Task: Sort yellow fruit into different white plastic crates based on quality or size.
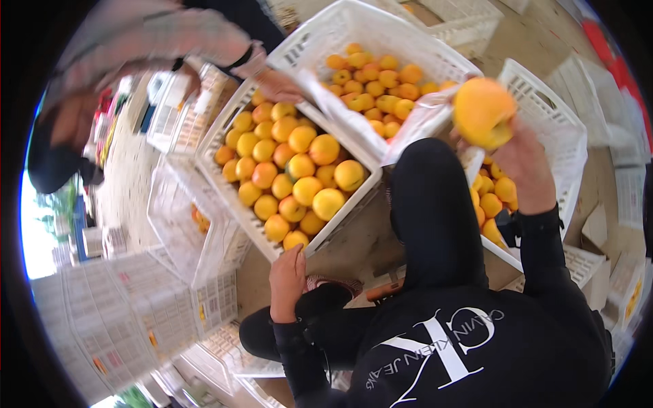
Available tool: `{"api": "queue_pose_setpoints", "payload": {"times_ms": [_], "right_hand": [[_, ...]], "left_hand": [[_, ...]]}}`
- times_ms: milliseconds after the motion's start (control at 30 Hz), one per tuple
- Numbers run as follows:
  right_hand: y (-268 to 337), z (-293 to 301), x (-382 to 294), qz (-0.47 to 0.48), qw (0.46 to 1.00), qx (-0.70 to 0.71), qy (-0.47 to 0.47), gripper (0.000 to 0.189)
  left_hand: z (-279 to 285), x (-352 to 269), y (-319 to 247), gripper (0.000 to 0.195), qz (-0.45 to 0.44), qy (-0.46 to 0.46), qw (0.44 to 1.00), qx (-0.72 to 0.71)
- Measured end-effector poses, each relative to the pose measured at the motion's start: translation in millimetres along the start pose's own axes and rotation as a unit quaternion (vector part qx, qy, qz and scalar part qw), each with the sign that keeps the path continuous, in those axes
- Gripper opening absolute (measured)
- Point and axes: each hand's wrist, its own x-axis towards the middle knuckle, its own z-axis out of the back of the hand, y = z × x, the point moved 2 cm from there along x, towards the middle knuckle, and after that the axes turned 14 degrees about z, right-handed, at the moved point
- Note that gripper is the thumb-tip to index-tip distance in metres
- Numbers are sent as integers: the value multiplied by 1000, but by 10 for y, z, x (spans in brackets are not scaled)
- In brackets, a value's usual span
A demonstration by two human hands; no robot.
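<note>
My right hand (525, 163) is raised at the right, its fingers around a yellow-orange peach (483, 113). The peach is blurred, and it hangs in front of a white plastic crate (566, 122) with several peaches (491, 205) inside. At the left, my left hand (288, 280) is at the near corner of a full white crate (342, 219), fingertips by the lowest peach (296, 240). Whether it grips the rim is not clear. Many yellow peaches (283, 158) fill that crate. Behind it, a larger paper-lined crate (428, 46) holds smaller-looking yellow-orange fruit (375, 86).
A co-worker in a plaid sleeve (189, 38) leans in at upper left, one hand (278, 86) between the two crates. Stacked white crates (127, 316) stand at lower left, beside a plastic-lined crate (176, 224). My bent knee (431, 194) rises between the full crate and the right-hand crate.
</note>
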Motion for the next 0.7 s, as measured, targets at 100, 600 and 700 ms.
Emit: {"api": "queue_pose_setpoints", "payload": {"times_ms": [100,600,700], "right_hand": [[-441,-1301,104,-125,973,-114,157,69],[-3056,-2147,240,-107,635,-505,574,43],[-2915,-2186,360,-239,723,-414,499,41]], "left_hand": [[150,-299,444,28,34,-71,996,-45],[292,-528,763,32,7,-196,981,-1],[296,-514,743,32,12,-186,982,12]]}}
